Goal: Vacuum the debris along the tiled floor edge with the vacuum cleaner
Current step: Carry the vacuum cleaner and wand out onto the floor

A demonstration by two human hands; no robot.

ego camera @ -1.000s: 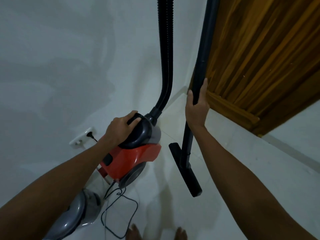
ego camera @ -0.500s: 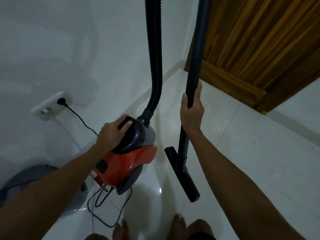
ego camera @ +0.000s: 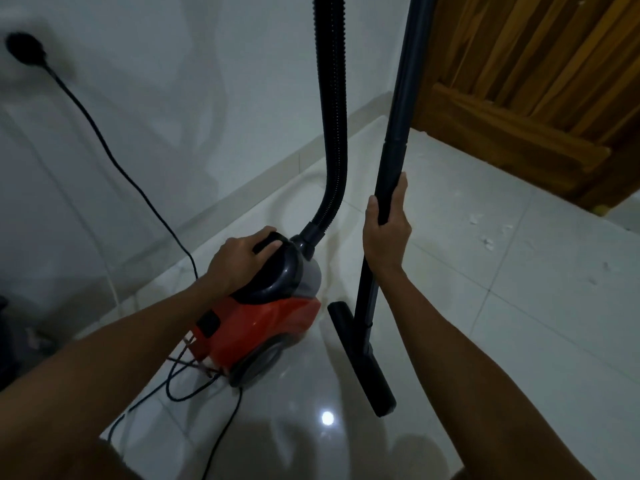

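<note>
A red and dark grey canister vacuum cleaner [ego camera: 266,323] sits on the white tiled floor [ego camera: 519,341]. My left hand [ego camera: 239,261] grips the black handle on its top. A ribbed black hose [ego camera: 334,116] rises from its front out of the top of the view. My right hand [ego camera: 386,230] is closed around the upright black wand [ego camera: 398,109]. The flat black floor nozzle [ego camera: 363,358] at the wand's lower end rests on the tiles just right of the canister. Small white debris bits [ego camera: 488,242] lie on the floor at the right, near the door.
A white wall [ego camera: 156,98] with a pale skirting strip runs along the left. A black plug [ego camera: 24,50] sits in a wall socket; its cord [ego camera: 121,168] drops to loops beside the canister. A wooden door [ego camera: 536,81] stands at the top right.
The view has tilted down and left, so socket, skirting and floor appear larger. Both hands keep their grips. The canister and nozzle sit slightly lower and closer to the floor.
</note>
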